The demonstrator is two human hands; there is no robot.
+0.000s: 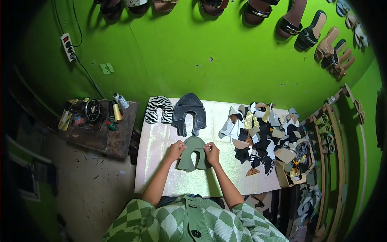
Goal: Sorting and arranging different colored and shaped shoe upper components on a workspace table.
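Both hands grip a green arch-shaped shoe-upper piece (187,161) by its two sides, over the pale shiny table top. My left hand (176,150) is closed on its left edge, fingers pinched. On the opposite edge, my right hand (211,153) pinches it in the same way. The piece has a rounded top, a seam-like line across it and a narrow opening between two legs. Just beyond it lies a stack of black arch-shaped pieces (189,105). To the left of that stack is a zebra-striped arch-shaped piece (152,112).
A heap of cut scraps (258,135) covers the table's right side, beside a box of scraps (296,177). At left stands a sewing machine (92,111) with thread spools (117,112). Sandals (290,28) hang on the green wall, near a power strip (68,47).
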